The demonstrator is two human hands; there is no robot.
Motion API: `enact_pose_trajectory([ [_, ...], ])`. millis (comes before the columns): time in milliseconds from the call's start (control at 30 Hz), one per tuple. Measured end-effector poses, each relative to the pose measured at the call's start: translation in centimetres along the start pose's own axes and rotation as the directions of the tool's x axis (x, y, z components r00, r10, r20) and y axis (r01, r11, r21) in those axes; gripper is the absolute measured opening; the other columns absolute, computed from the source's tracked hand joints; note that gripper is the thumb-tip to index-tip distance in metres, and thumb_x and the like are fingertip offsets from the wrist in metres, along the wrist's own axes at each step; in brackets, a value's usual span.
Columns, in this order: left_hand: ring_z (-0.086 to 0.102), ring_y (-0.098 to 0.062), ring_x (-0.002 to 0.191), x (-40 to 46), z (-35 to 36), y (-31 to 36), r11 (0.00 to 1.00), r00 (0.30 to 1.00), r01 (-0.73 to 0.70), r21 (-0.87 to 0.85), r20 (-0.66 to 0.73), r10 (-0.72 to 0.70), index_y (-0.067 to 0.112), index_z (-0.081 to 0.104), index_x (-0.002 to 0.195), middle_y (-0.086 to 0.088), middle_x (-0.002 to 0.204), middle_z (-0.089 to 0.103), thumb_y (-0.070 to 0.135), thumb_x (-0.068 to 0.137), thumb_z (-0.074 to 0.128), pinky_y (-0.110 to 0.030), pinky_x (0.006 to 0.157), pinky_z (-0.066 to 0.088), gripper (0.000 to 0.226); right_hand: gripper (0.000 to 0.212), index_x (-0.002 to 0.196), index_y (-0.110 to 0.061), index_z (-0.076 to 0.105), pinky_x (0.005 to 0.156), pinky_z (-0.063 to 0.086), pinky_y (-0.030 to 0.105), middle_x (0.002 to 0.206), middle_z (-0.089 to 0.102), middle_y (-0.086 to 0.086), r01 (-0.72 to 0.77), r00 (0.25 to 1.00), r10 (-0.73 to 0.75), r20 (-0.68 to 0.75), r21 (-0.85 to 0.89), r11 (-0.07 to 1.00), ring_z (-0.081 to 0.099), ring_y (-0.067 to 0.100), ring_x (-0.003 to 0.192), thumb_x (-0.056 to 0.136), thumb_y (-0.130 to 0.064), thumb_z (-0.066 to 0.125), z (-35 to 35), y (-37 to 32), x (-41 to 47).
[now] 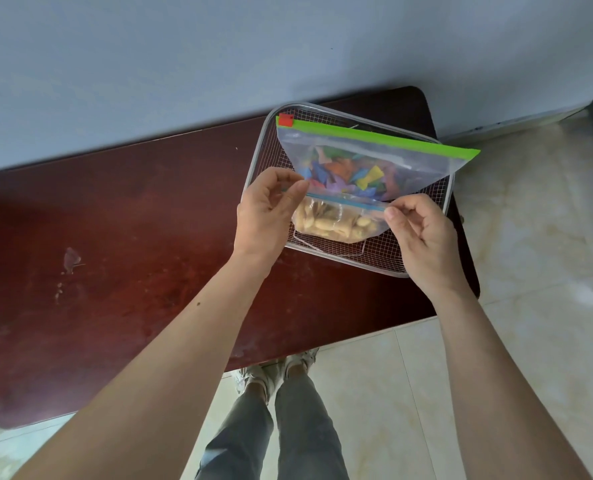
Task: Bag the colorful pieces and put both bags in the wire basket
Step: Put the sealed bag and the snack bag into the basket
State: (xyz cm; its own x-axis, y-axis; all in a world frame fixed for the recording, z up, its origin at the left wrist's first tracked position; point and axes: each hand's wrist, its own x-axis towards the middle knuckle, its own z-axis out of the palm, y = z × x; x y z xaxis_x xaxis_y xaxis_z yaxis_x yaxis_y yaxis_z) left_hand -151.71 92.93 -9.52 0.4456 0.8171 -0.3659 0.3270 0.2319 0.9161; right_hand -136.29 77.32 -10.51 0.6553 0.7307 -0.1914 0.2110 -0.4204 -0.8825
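While the left hand (264,209) pinches one end of the small bag's (336,220) blue zip strip between thumb and forefinger, the right hand (423,233) pinches the other end the same way, so both are closed on that bag's top edge. The bag hangs or rests low in the wire basket (423,258); whether its bottom touches the mesh I cannot tell.

It holds pale, rounded lumps that bulge the film, so it should feel light but bottom-heavy, and limp everywhere except along the zip. That strip is the sensible place to grip: the film below is thin and slick and would slide or stretch under the fingers. The contents look brittle enough to deserve a gentle set-down.

Just beyond it, the big bag (374,157) with the green strip and red slider lies tilted in the basket, its far right corner poking over the rim. The colorful pieces (350,174) sit heaped in its lower half; they look like paper scraps, nearly weightless and soft. Its slider is at the left end, though I cannot judge if the seal is fully closed.

The basket sits at the right end of a dark red table (132,237), glossy, scuffed and smeared, otherwise bare. Behind is a plain blue-grey wall (184,64); below, pale glossy floor tiles (530,220) and the person's own legs and shoes.
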Motion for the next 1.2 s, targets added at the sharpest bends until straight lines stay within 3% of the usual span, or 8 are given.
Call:
enact_pose_trajectory([
  [200, 0.069, -0.009, 0.090, -0.5, -0.8, -0.3, 1.000, 0.996, -0.016, 0.015, -0.086, 0.017, 0.023, 0.068, 0.105, -0.001, 0.099, 0.075, 0.031, 0.092, 0.065, -0.039, 0.090, 0.057, 0.015, 0.005, 0.098, -0.041, 0.062, 0.092, 0.053, 0.029, 0.102, 0.069, -0.023, -0.074, 0.990, 0.078, -0.118, 0.037, 0.997, 0.063, 0.001, 0.110, 0.099, -0.036, 0.060, -0.4, -0.5, -1.6],
  [333, 0.071, -0.014, 0.093, -1.4, -2.0, -1.6, 0.997, 0.964, 0.046, 0.054, -0.266, -0.030, 0.032, 0.067, 0.100, 0.005, 0.096, 0.074, 0.049, 0.087, 0.062, -0.046, 0.087, 0.058, 0.022, 0.017, 0.089, -0.037, 0.065, 0.086, 0.058, 0.047, 0.093, 0.073, -0.012, -0.231, 0.925, 0.261, -0.275, 0.137, 0.963, 0.070, 0.011, 0.096, 0.093, -0.052, 0.057, 0.8, -1.1, -4.2],
  [400, 0.068, -0.015, 0.088, -2.3, -2.2, -2.0, 0.995, 0.929, 0.090, 0.045, -0.364, -0.067, 0.025, 0.062, 0.104, 0.007, 0.093, 0.069, 0.046, 0.087, 0.065, -0.044, 0.085, 0.058, 0.027, 0.027, 0.079, -0.028, 0.065, 0.073, 0.057, 0.043, 0.074, 0.073, -0.007, -0.321, 0.888, 0.361, -0.285, 0.176, 0.930, 0.072, 0.014, 0.078, 0.097, -0.046, 0.058, 2.0, -1.4, -5.7],
  [500, 0.055, -0.010, 0.076, -3.7, -1.5, -2.7, 0.972, 0.857, 0.228, -0.058, -0.462, -0.228, 0.021, 0.049, 0.105, 0.005, 0.089, 0.054, 0.038, 0.085, 0.072, -0.030, 0.077, 0.051, 0.035, 0.041, 0.073, -0.014, 0.063, 0.054, 0.049, 0.029, 0.063, 0.073, 0.000, -0.528, 0.802, 0.578, -0.149, 0.274, 0.804, 0.070, 0.012, 0.058, 0.097, -0.046, 0.056, 3.7, -2.3, -7.2],
  [633, 0.057, -0.016, 0.081, -4.5, 0.0, -4.1, 0.888, 0.791, 0.423, -0.178, -0.405, -0.458, 0.016, 0.043, 0.105, 0.002, 0.091, 0.051, 0.038, 0.082, 0.075, -0.033, 0.081, 0.055, 0.046, 0.050, 0.094, -0.010, 0.062, 0.056, 0.054, 0.028, 0.084, 0.078, 0.008, -0.809, 0.554, 0.821, 0.142, 0.324, 0.490, 0.077, 0.018, 0.072, 0.094, -0.059, 0.052, 5.5, -2.4, -7.2],
  [767, 0.071, -0.017, 0.092, -3.6, 1.0, -4.7, 0.779, 0.781, 0.482, -0.401, -0.205, -0.590, 0.000, 0.048, 0.119, -0.011, 0.111, 0.064, 0.029, 0.086, 0.073, -0.028, 0.077, 0.061, 0.050, 0.045, 0.123, -0.013, 0.052, 0.065, 0.060, 0.033, 0.110, 0.073, 0.015, -0.713, 0.549, 0.804, 0.228, 0.629, 0.309, 0.076, 0.026, 0.093, 0.097, -0.050, 0.055, 6.2, -1.6, -6.3],
  [900, 0.072, -0.025, 0.100, -2.9, 1.1, -4.6, 0.738, 0.810, 0.459, -0.495, -0.109, -0.576, 0.001, 0.050, 0.127, -0.009, 0.112, 0.065, 0.016, 0.093, 0.065, -0.031, 0.080, 0.062, 0.041, 0.036, 0.127, -0.004, 0.051, 0.077, 0.060, 0.038, 0.126, 0.065, 0.021, -0.568, 0.604, 0.772, 0.197, 0.786, 0.244, 0.071, 0.030, 0.104, 0.101, -0.028, 0.057, 6.4, -1.0, -5.7],
  [1200, 0.069, -0.028, 0.106, -2.9, 1.0, -4.2, 0.716, 0.810, 0.440, -0.542, -0.106, -0.577, 0.002, 0.046, 0.133, -0.011, 0.106, 0.061, 0.003, 0.094, 0.060, -0.030, 0.076, 0.062, 0.041, 0.046, 0.142, 0.001, 0.043, 0.083, 0.059, 0.037, 0.113, 0.067, 0.020, -0.402, 0.612, 0.782, 0.117, 0.898, 0.180, 0.071, 0.030, 0.103, 0.099, 0.001, 0.056, 6.9, -1.2, -5.0],
])
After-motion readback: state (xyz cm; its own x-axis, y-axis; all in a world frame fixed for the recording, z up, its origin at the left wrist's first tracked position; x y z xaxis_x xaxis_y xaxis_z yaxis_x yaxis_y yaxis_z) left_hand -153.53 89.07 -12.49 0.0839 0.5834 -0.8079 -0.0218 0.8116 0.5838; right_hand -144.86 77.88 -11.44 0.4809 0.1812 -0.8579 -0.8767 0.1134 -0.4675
